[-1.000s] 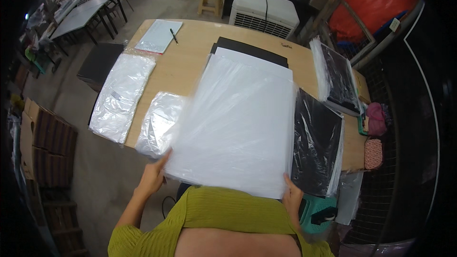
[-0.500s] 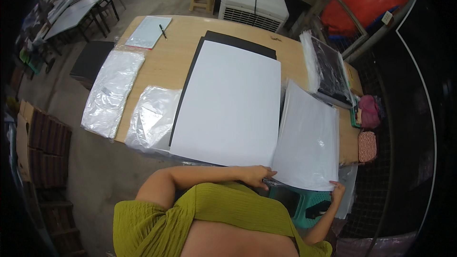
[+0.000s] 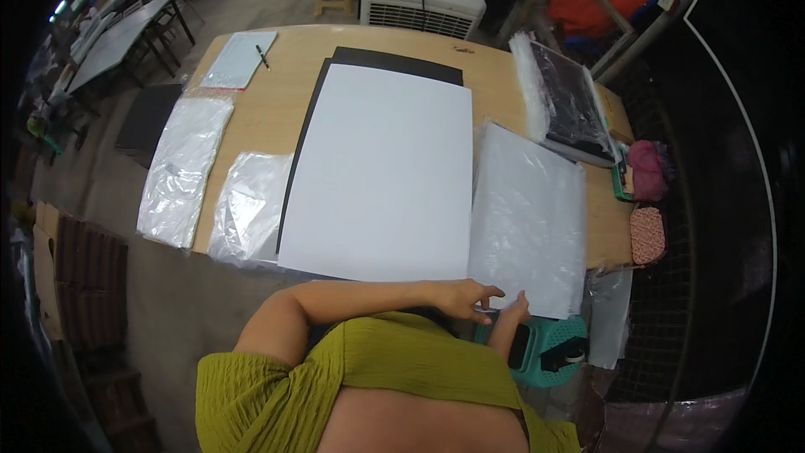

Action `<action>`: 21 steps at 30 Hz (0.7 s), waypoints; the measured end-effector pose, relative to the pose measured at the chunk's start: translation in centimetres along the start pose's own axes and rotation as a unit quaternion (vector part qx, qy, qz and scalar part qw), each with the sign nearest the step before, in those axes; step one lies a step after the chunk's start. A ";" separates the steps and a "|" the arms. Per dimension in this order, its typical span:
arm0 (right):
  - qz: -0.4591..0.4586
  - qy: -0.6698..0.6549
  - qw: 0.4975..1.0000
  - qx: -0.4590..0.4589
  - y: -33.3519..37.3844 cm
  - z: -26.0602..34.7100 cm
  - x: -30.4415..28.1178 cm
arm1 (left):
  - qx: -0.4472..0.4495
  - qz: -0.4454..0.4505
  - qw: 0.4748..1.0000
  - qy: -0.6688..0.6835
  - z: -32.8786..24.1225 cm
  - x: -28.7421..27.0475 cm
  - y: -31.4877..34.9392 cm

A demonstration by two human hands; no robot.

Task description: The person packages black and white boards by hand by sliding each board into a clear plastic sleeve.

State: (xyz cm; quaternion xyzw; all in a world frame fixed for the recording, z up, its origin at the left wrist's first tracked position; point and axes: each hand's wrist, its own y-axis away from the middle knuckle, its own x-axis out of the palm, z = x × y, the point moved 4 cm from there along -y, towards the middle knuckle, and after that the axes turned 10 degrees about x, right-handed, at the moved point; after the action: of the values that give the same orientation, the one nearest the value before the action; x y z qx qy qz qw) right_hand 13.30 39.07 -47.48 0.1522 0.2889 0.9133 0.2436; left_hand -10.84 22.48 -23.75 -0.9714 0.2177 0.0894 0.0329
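Sleeved white sheet: is lying at the right of the counter, just beside the large white sheet.
Left hand: is reaching across the body to the sleeve's near left corner, forefinger and thumb partly spread; whether they are pinching the film, I cannot tell.
Right hand: is bending its fingers at the near edge, close beside the left; its hold is unclear.
Paired hands: are probably meeting there because thin film is sliding easily.
Large white sheet: is resting over a black sheet, central, likely for easy reach from both sides.
Plastic packs: are lying flat at the left, one outer, one inner, presumably within reach.
Notepad and pen: are sitting at the far left corner, seemingly out of the way.
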 end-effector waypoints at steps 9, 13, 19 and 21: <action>-0.245 0.325 0.913 -0.024 4.1 5.6 0.6 | -0.061 -0.658 0.731 -0.173 2.2 -11.0 22.1; -0.270 0.414 0.749 -0.442 7.6 12.4 3.3 | -0.202 -0.755 0.491 -0.385 9.3 -17.6 40.9; 0.305 0.246 0.791 -0.469 24.0 7.9 23.0 | -0.395 -0.637 0.476 -0.460 16.2 -22.0 44.7; 0.441 0.268 0.710 -0.478 32.1 5.6 27.6 | -0.392 -0.637 0.474 -0.465 15.3 -22.2 44.8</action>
State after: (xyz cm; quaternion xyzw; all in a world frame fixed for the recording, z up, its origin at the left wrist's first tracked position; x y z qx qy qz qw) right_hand -18.88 33.43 -19.93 -0.1258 -0.2332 0.9353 -0.2346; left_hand -52.22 -7.10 -35.72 -0.5701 -0.5658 0.5588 -0.2064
